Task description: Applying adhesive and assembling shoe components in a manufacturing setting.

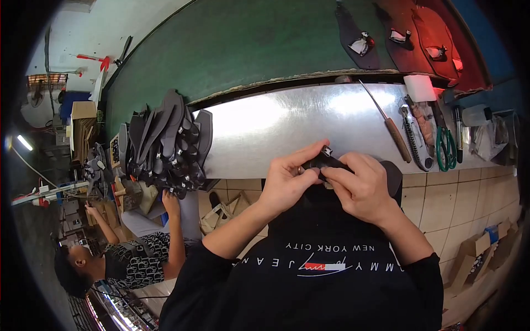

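Observation:
Close to my body, at the front edge of the metal bench, both hands hold a dark sandal. Its strap (316, 163) is pinched between my left hand (281, 182) and my right hand (361, 187). A small pale piece shows at the strap's upper end. The rounded end of the sole (393, 177) sticks out past my right hand; the rest of it is covered by my hands or lost against my black shirt. Fingers of both hands are closed and nearly meet.
A heap of dark sandals (165, 132) lies on the bench's left. To the right are an awl (395, 129), a utility knife (414, 132), green-handled scissors (446, 148) and a white block (419, 88). Sandals (361, 44) lie on the green belt under red light. A co-worker (138, 254) sits left.

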Motion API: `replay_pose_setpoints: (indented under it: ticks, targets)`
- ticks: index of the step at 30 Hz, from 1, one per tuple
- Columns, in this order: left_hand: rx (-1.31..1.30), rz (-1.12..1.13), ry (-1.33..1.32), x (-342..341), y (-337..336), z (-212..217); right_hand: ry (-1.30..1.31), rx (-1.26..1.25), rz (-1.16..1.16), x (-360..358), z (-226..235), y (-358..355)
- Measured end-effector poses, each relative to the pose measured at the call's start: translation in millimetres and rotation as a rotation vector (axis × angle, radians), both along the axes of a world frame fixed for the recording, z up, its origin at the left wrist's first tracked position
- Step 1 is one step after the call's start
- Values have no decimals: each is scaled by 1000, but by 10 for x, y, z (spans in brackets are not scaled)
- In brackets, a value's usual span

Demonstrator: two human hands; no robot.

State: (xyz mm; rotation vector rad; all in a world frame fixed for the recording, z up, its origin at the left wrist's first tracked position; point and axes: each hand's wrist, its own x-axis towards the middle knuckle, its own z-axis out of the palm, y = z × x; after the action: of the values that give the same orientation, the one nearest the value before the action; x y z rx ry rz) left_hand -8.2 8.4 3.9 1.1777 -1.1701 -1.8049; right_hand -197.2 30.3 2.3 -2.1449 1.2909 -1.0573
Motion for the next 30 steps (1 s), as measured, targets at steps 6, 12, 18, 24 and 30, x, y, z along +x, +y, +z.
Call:
replay_pose_setpoints:
  ticks: [6, 12, 18, 24, 30]
  targets:
    - [226, -36, 56, 65, -160, -61, -148, 306, 119, -93, 11, -25]
    - [242, -46, -38, 34, -209, -49, -221, 380, 61, -34, -40, 19]
    - [184, -65, -75, 9, -224, -51, -242, 335, -20, 28, -164, 51]
    - [267, -59, -79, 33, -279, -39, -150, 168, -50, 63, -196, 77]
    - [543, -10, 53, 82, -306, -34, -96, -130, -71, 93, -331, 128]
